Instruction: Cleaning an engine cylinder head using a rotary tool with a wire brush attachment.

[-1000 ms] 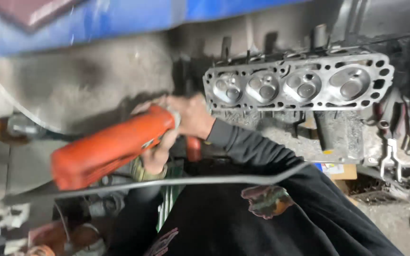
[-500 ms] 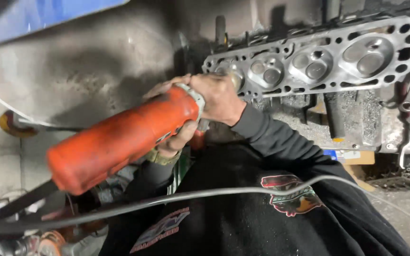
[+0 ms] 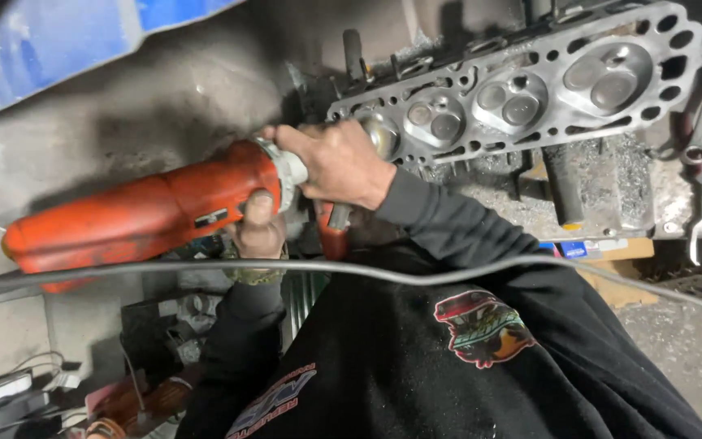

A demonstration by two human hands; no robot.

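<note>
Orange grinder (image 3: pixel 148 213), lying at nine o'clock of the aluminium cylinder head (image 3: pixel 530 81), is best steadied with the left hand (image 3: pixel 257 232) fingers clenched under its body and the right hand (image 3: pixel 331 162) fingers wrapped over its nose, the cord (image 3: pixel 448 276) trailing clear.

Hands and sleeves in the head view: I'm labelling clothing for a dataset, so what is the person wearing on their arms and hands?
Both hands are bare, no gloves. The right hand comes out of a long black sleeve that reaches the wrist. The left hand comes out of a matching black sleeve, with an olive, patterned cuff showing at the wrist. No rings or watch can be made out.
</note>
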